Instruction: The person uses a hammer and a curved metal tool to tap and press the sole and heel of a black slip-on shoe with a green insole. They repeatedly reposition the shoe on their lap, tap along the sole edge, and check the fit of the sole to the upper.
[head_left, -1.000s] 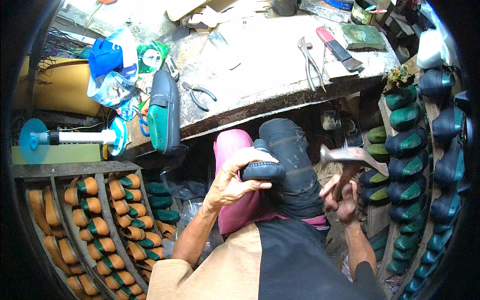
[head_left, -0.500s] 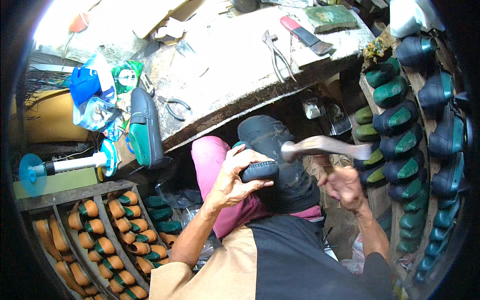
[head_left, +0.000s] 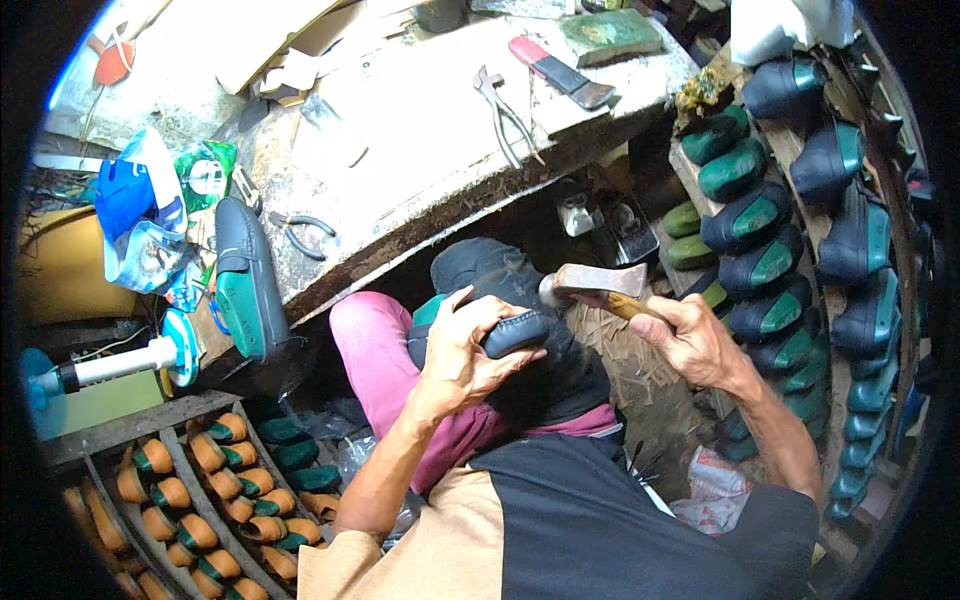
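Note:
Low over my lap, my left hand [head_left: 458, 350] is wrapped round a black shoe [head_left: 518, 334]. Its stitched, rounded end points right, past my fingers, and a green part shows behind the hand. My right hand [head_left: 690, 342] grips the wooden handle of a hammer [head_left: 608, 284]. The metal head hangs just right of the shoe's rounded end, with a gap between them. Dark cloth [head_left: 555, 375] over my leg lies beneath both.
Pincers [head_left: 503, 112], a red-and-black handled blade [head_left: 560, 72], a green block [head_left: 612, 38] and pliers [head_left: 300, 232] lie on the workbench [head_left: 400, 140]. A black-and-green shoe [head_left: 245, 280] leans at its left. Shoe racks flank me: tan shoes [head_left: 170, 492] left, dark ones [head_left: 765, 260] right.
My right hand has risen, and the hammer, blurred before, is now sharp and slightly closer to the shoe. My left hand keeps its hold. The whole view has shifted.

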